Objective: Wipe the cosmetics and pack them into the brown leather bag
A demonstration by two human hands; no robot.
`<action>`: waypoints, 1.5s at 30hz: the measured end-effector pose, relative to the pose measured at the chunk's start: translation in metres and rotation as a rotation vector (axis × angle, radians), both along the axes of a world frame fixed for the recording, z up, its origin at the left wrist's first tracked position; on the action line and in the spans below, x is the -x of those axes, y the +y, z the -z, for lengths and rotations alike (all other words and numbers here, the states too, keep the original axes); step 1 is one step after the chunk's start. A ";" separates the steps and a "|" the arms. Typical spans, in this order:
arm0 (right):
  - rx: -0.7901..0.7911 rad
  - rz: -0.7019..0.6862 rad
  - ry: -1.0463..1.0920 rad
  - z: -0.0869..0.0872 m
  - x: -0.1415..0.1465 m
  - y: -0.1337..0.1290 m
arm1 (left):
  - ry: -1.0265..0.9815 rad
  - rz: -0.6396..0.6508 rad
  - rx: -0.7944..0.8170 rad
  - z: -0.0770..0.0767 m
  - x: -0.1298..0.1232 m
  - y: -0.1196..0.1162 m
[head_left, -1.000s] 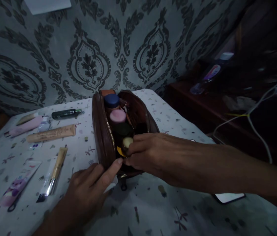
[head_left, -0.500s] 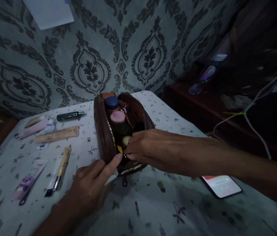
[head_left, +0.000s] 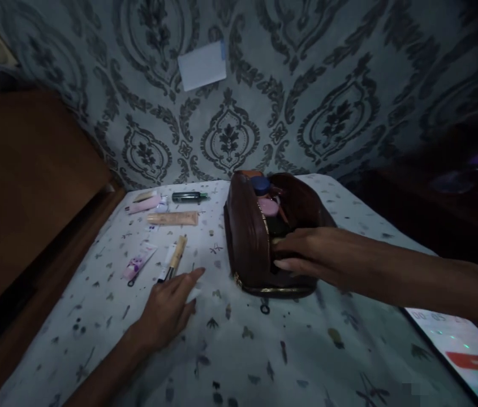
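Observation:
A brown zippered pouch point(head_left: 247, 237) stands unzipped on the patterned cloth. My right hand point(head_left: 306, 249) reaches into its front part, fingers curled and tips partly hidden inside; what they grip cannot be made out. Behind those fingers in the pouch are a pink round lid point(head_left: 268, 207), a blue round lid point(head_left: 259, 185) and darker items. My left hand point(head_left: 166, 311) is left of the pouch, apart from it, thumb and fingers closed around a small whitish translucent item point(head_left: 194, 294). Just beyond that hand lies a slim beige tube point(head_left: 178, 251) with a dark end.
Left on the cloth point(head_left: 239, 350) lie a purple-and-white tube point(head_left: 139, 261), a large beige tube point(head_left: 173, 218), a dark green bottle point(head_left: 188, 196) and a pink tube point(head_left: 143, 204). A lit phone point(head_left: 455, 339) lies at right. Brown wooden furniture point(head_left: 30, 186) borders the left side.
The view has turned left, so the pouch appears farther right. My left hand has moved away from the pouch opening toward the laid-out tubes. My right hand stays in the pouch.

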State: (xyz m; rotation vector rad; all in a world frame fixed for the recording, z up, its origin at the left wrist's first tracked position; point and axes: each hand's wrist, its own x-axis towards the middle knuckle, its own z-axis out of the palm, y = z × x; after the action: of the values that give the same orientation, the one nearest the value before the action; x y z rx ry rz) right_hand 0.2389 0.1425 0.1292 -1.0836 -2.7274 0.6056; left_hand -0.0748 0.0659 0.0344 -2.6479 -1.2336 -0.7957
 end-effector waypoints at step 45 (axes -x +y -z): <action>0.575 0.155 0.760 0.150 0.164 -0.083 | -0.206 -0.734 0.204 0.032 0.122 0.014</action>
State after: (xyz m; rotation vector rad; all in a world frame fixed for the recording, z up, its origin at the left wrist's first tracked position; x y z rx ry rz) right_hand 0.0749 0.0593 -0.0209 -0.8806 -1.8347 1.4669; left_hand -0.1967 0.0799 0.0023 -1.9866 -2.2336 -0.8350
